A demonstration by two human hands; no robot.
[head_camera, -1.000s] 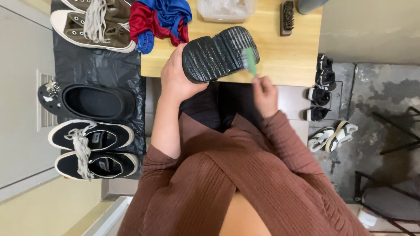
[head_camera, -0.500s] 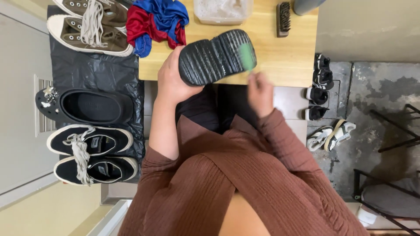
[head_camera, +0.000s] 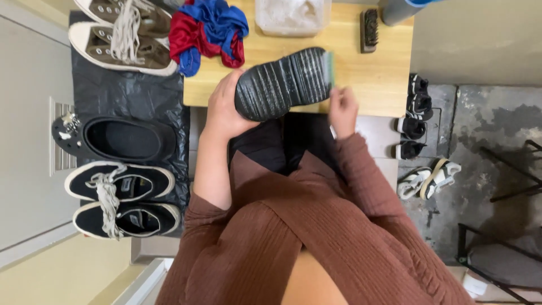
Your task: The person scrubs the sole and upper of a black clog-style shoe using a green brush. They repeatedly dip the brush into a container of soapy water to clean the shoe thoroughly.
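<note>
We held the black shoe (head_camera: 284, 83) sole-up over the near edge of the wooden table (head_camera: 378, 73), w/ our left hand (head_camera: 224, 107) wrapped round its heel end, fingers closed on it, forearm bare & angled up from the brown ribbed sleeve. Our right hand (head_camera: 342, 110) sat just beside the shoe's toe end, fingers curled shut on a small green brush (head_camera: 328, 63); only a thin green strip of it showed at the toe, pressed vs. the sole's edge. Right arm bent at the elbow, sleeve down to the wrist. On the table behind the shoe: a clear plastic container (head_camera: 292, 16) w/ sth pale inside, contents too blurry to tell; a red-and-blue cloth (head_camera: 208, 31) bunched at the left; a dark bristle brush (head_camera: 369, 29) lying flat near the far right; a grey cylinder w/ blue rim (head_camera: 398, 10) at the corner, inside not visible. Left of the table, a black plastic sheet (head_camera: 127, 93) on the floor carried a pair of tan sneakers (head_camera: 121, 34), a black slip-on shoe (head_camera: 121, 138) & a pair of black sneakers w/ white soles (head_camera: 121, 197). Right of the table, small black & white shoes (head_camera: 415, 113) lay on the floor.
</note>
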